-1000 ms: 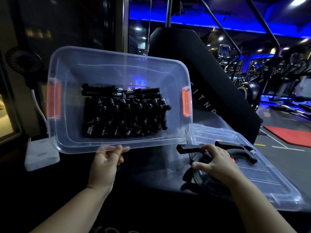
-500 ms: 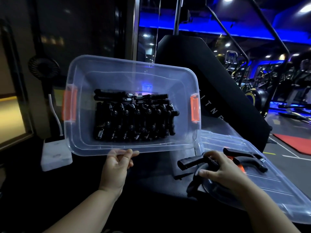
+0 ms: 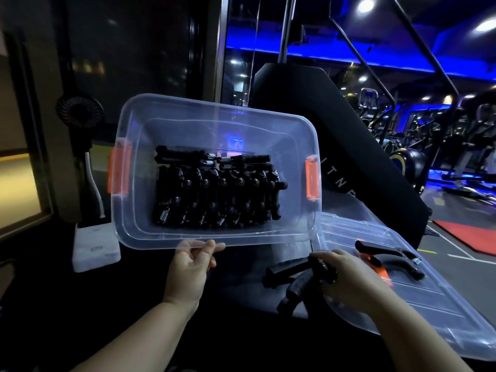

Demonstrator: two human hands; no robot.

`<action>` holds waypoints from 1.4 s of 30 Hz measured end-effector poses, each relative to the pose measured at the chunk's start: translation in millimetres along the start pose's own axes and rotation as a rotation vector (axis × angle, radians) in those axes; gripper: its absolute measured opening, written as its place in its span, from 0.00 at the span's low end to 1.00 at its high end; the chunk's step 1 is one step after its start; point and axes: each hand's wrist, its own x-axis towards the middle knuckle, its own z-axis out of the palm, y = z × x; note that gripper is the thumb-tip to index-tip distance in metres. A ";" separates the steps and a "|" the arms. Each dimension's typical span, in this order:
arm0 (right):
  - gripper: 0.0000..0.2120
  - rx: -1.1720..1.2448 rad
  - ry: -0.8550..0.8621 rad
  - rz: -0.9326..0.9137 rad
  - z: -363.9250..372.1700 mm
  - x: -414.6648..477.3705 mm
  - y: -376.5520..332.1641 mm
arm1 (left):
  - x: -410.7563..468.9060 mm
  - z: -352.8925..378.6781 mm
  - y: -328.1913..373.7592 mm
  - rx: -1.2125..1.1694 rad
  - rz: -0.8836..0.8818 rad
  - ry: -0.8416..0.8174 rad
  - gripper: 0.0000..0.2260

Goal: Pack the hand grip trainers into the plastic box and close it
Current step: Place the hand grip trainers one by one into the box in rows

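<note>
Black on the dark counter (image 3: 134, 304), one hand grip trainer (image 3: 291, 277) is sitting under my right hand (image 3: 346, 280), fingers curling around it. My left hand (image 3: 189, 267) is pinching the plastic box (image 3: 214, 237) rim, tilting it open toward me, packed trainers (image 3: 214, 189) lying inside. Another trainer (image 3: 389, 257) is resting on the clear lid (image 3: 416, 299) beyond.

A large black padded machine panel (image 3: 335, 146) rose at a slant in the middle of the dim gym. To its right, blue strip lighting (image 3: 402, 68) ran along the ceiling above rows of exercise machines (image 3: 456, 146), and white ceiling spots (image 3: 366, 5) glared overhead. Right of its base, a red mat (image 3: 467, 233) lay on grey floor marked with white lines. Left of it stood a dark glass partition (image 3: 128, 57), a small black fan (image 3: 79, 111) and, further left, a warm-lit window (image 3: 16, 189).
</note>
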 end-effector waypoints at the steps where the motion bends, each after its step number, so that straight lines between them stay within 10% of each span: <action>1: 0.25 -0.028 0.044 -0.006 -0.1 -2.0 -3.1 | 0.0 0.1 -0.1 0.001 0.000 0.000 0.04; 11: 0.10 -0.162 0.205 -0.202 -6.0 -10.3 -30.9 | -0.3 -1.0 -0.3 0.039 -0.002 0.000 0.04; 25: 0.15 0.209 0.316 -0.303 -49.1 16.4 -75.1 | -2.7 0.9 4.6 0.041 -0.040 0.003 0.06; 42: 0.12 0.081 0.483 -0.357 -59.5 169.8 -167.3 | -2.3 -0.5 7.1 0.065 0.041 0.046 0.09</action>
